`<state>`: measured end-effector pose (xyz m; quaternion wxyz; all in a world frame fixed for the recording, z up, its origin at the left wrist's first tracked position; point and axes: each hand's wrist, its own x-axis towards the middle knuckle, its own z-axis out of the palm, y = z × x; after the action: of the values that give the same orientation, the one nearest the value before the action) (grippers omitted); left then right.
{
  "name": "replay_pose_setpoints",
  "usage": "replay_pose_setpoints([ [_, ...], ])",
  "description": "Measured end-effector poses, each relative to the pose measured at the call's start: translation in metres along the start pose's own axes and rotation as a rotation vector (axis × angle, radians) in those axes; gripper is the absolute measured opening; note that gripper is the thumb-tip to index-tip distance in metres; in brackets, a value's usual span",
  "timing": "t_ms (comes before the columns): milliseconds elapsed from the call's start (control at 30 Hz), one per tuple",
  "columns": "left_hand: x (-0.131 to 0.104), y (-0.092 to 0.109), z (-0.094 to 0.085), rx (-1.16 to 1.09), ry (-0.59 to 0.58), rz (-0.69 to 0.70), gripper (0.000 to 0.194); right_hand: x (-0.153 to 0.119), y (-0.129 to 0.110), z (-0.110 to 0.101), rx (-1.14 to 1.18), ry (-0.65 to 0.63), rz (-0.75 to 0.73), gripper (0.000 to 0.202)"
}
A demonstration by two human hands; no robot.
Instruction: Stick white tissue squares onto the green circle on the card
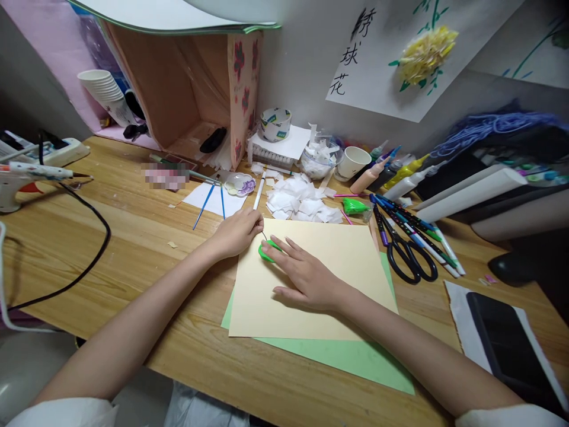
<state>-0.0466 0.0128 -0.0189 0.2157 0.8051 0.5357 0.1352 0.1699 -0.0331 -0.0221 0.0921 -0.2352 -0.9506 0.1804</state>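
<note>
A cream sheet of paper point(324, 320) lies over a green sheet point(355, 362) on the wooden table. On the cream sheet's upper left part is a flat piece of bright green clay point(263, 254). My right hand point(306, 273) rests over it, fingers stretched out, their tips on the clay and partly hiding it. By the sheet's top left corner, my left hand point(240, 232) has its fingers curled together. A thin dark strand point(264, 235) runs between the left fingertips and the clay; whether the fingers grip it is hidden.
White paper scraps point(297, 198) are heaped behind the sheets, with a bag of green clay point(354, 206) beside them. Black scissors point(411, 255) and several pens lie to the right, near a phone point(502, 332). A glue gun point(26, 181) with cables is at far left.
</note>
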Motion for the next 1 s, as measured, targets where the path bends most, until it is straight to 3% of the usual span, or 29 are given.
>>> replay_pose_setpoints([
  [333,0.0,0.001,0.0,0.01,-0.001,0.008,0.012,-0.007,0.009,-0.007,0.07,0.001,-0.036,0.063],
  [800,-0.001,0.0,0.001,0.013,0.003,0.007,0.012,-0.01,0.01,0.0,-0.086,0.172,-0.072,0.04],
  [1000,0.0,0.0,0.002,0.006,0.01,0.01,0.013,-0.006,0.008,-0.003,-0.104,0.038,-0.047,0.051],
])
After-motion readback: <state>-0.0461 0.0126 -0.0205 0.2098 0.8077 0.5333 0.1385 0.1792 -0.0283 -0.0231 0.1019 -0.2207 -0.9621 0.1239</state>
